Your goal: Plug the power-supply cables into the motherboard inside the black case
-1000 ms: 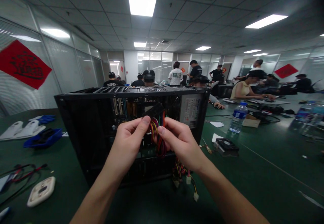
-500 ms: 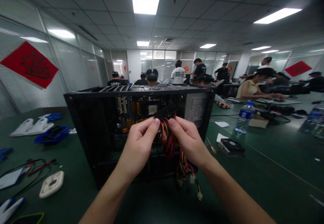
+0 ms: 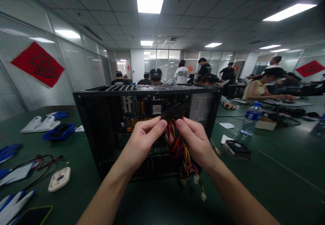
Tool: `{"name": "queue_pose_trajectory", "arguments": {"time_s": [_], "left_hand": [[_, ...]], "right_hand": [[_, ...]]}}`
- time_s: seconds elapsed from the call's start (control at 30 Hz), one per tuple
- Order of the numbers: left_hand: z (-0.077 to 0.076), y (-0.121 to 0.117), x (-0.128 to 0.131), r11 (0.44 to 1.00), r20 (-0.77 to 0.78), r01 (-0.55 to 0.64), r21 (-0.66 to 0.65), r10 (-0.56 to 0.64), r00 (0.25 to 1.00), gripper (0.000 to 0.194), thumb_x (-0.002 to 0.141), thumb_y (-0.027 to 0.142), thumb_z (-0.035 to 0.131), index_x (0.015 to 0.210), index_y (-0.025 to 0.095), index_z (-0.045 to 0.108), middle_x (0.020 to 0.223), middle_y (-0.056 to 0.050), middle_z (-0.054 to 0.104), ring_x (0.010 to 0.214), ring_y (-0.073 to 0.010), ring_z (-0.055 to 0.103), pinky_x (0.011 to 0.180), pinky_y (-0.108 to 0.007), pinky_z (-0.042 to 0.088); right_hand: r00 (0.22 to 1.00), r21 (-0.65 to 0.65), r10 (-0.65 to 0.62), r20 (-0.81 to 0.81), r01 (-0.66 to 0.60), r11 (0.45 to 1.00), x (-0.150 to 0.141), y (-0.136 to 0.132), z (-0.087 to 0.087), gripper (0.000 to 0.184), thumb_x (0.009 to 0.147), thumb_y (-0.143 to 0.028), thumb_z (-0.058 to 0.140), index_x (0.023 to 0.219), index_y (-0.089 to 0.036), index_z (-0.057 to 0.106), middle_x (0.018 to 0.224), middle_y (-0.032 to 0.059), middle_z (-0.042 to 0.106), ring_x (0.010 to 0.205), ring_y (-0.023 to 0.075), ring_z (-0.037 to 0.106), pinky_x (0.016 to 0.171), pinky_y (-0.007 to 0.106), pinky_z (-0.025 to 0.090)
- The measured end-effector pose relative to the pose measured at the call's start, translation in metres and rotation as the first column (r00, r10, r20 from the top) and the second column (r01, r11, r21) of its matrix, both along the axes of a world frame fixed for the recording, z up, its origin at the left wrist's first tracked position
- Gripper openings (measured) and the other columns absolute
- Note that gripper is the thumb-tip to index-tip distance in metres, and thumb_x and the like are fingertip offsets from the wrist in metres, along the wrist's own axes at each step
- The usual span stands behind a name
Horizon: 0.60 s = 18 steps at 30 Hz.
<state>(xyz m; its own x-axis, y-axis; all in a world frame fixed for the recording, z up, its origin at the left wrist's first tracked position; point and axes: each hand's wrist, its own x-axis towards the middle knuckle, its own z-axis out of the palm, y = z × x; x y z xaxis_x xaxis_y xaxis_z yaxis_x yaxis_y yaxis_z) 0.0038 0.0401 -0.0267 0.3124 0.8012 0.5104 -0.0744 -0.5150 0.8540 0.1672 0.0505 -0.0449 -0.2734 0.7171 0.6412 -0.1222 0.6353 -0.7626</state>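
Observation:
An open black computer case [image 3: 101, 126] stands on the green table, its circuit board and silver power supply [image 3: 201, 108] showing inside. In front of the opening, my left hand [image 3: 144, 138] and my right hand [image 3: 194, 140] both pinch a long black power connector [image 3: 173, 111]. A bundle of red, yellow and black wires [image 3: 177, 143] runs from it down between my hands. Loose white plugs [image 3: 200, 187] dangle from that bundle near the table.
A small cooling fan [image 3: 236, 147] and a water bottle [image 3: 250, 120] lie to the right. To the left are a white oval device [image 3: 59, 179], black and red cables [image 3: 38, 165], a blue tray [image 3: 58, 131] and a phone [image 3: 33, 215]. Several people sit and stand at tables behind.
Both hands and the connector have drifted right and slightly up in view as my head turned. My grip on the connector is unchanged.

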Motion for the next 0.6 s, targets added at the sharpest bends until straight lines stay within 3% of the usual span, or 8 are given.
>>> {"name": "queue_pose_trajectory", "arguments": {"time_s": [0.6], "left_hand": [[0.01, -0.009, -0.003, 0.977, -0.178, -0.108, 0.182, 0.141, 0.974, 0.04, 0.096, 0.042, 0.054, 0.069, 0.016, 0.068, 0.076, -0.006, 0.063, 0.079, -0.0185, 0.059, 0.079, -0.029, 0.048]], "right_hand": [[0.999, 0.028, -0.029, -0.018, 0.03, 0.999, -0.003, 0.0, -0.002, 0.044, 0.1, -0.048, 0.048, 0.069, -0.018, 0.058, 0.064, 0.0007, 0.058, 0.055, 0.0112, 0.049, 0.052, 0.023, 0.041]]}}
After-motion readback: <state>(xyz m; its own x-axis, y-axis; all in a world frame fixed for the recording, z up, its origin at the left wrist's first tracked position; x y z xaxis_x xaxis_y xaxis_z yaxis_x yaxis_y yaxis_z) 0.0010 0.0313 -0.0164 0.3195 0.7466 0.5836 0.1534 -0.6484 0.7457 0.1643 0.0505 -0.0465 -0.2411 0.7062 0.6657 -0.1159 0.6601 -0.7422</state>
